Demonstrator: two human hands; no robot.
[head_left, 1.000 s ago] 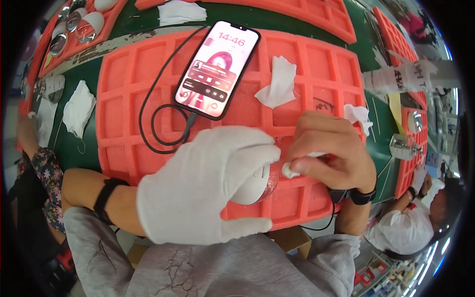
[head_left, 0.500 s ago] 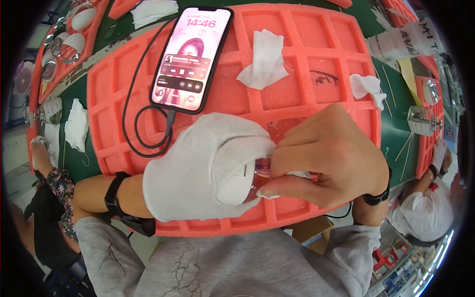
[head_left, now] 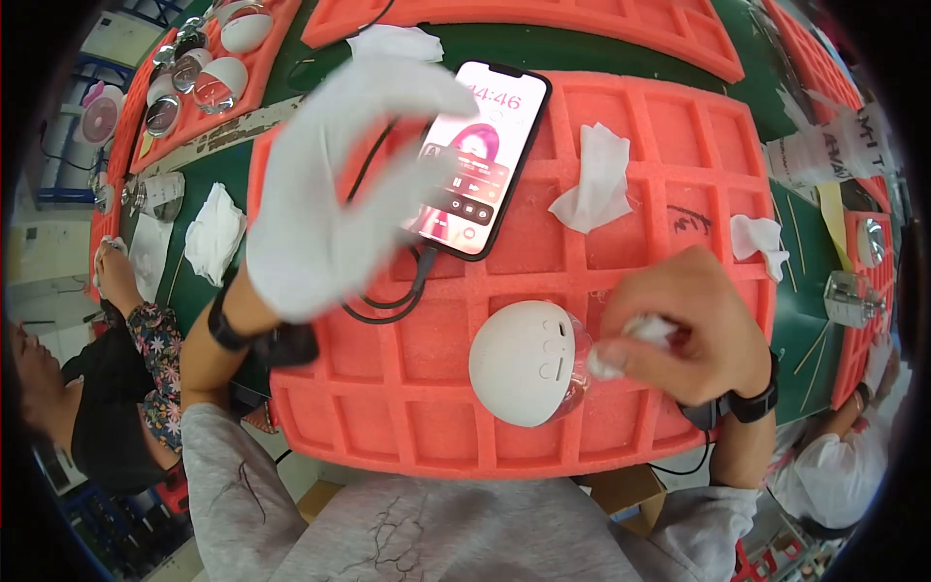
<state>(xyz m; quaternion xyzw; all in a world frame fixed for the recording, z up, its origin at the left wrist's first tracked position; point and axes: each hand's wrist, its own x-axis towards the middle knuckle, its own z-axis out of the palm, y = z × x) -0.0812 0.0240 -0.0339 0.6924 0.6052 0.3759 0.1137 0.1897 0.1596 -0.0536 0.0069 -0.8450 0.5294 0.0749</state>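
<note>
A round white device (head_left: 524, 364) with a clear dome (head_left: 579, 373) on its right side rests on the orange-red foam tray (head_left: 436, 432). Small ports and buttons mark its white shell. My left hand (head_left: 330, 184), in a white glove, is lifted over the left part of a phone (head_left: 485, 165). Its fingers and thumb are spread apart, blurred by motion, with nothing between them. Just right of the dome, my bare right hand (head_left: 679, 325) is closed around a crumpled white cloth (head_left: 652, 330). Whether the cloth touches the dome I cannot tell.
White cloths (head_left: 593, 179) lie on the tray, and another (head_left: 215, 233) is on the green table (head_left: 199, 175). A black cable (head_left: 419, 276) runs from the phone. Trays of similar clear-domed devices (head_left: 221, 82) stand at the far left. People sit on both sides.
My left hand has let go of the white device and risen up and left over the phone. The device now rests on the tray. My right hand has moved slightly down and right.
</note>
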